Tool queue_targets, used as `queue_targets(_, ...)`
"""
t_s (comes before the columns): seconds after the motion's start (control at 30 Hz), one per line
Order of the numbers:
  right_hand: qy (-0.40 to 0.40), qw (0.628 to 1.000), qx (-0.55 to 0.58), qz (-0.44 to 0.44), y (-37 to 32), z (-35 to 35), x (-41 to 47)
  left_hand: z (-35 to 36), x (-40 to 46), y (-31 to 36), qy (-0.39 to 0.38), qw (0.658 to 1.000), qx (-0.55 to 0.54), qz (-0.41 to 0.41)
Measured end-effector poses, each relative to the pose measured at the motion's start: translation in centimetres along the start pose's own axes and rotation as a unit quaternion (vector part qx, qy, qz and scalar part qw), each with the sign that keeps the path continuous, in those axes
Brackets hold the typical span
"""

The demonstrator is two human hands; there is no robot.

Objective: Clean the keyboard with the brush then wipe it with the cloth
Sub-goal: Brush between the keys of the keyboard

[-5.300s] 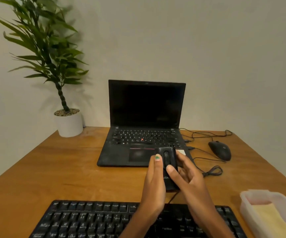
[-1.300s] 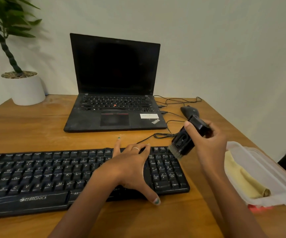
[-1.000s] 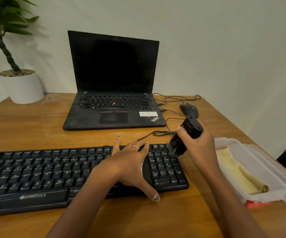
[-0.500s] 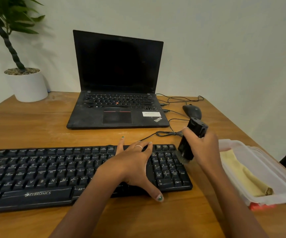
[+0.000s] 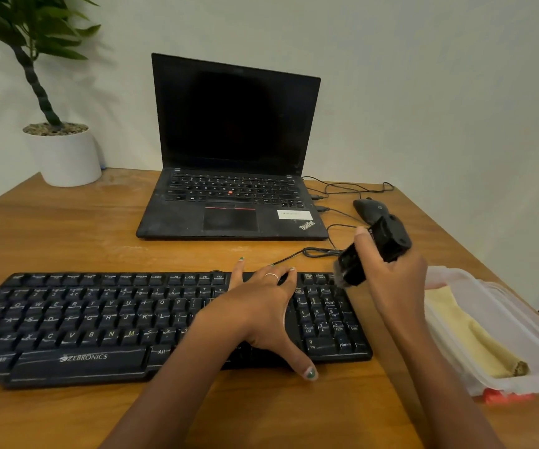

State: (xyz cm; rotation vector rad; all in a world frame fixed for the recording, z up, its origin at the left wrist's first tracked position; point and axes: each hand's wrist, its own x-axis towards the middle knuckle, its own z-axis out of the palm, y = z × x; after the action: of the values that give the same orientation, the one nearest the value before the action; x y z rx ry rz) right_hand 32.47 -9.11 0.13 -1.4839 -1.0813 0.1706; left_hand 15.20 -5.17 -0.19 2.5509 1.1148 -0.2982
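We start with the counter, a warm wooden top against a plain pale wall, carrying a laptop with a dark screen, a potted plant at the far left, a mouse with its cable looped, and a clear tub at the right edge. The keyboard lies across the near side, dusty between the keys. Our left hand lies flat on its right half, fingers spread and relaxed, pinning it. The cloth, yellow, waits folded in the tub. Our right hand grips the brush, which half a second ago stood nearly upright by the keyboard's right end and now tilts, bristles aimed down-left just above the top right corner keys; whether they touch is too blurred to tell. We judge this to be the opening of the brushing, with most keys untouched and the wiping yet to come.
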Motion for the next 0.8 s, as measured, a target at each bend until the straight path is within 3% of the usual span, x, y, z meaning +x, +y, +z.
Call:
queue_targets(0.2, -0.097, 0.991, -0.087, 0.029, 0.7, 0.7, 0.1, -0.1, 0.0, 0.1, -0.003, 1.0, 0.0, -0.002)
queue_targets(0.33, -0.023, 0.999, 0.018, 0.02, -0.2, -0.1, -0.1, -0.2, -0.1, 0.1, -0.007, 1.0, -0.003, -0.005)
queue_targets(0.4, 0.009, 1.0, 0.016, 0.006, -0.2, -0.1, -0.1, -0.1, -0.1, 0.1, -0.007, 1.0, 0.0, -0.005)
queue_targets(0.53, -0.059, 0.996, -0.064, 0.027, 0.4, 0.3, 0.0, -0.2, -0.1, 0.2, -0.007, 1.0, 0.0, -0.006)
queue_targets(0.67, -0.079, 0.994, -0.059, 0.05, 0.2, -0.4, 0.3, -0.1, -0.1, 0.2, -0.008, 1.0, -0.002, -0.003)
queue_targets(0.8, 0.015, 0.999, 0.022, 0.018, -0.5, -0.6, -0.2, -0.1, 0.0, 0.1, -0.004, 1.0, 0.001, -0.003)
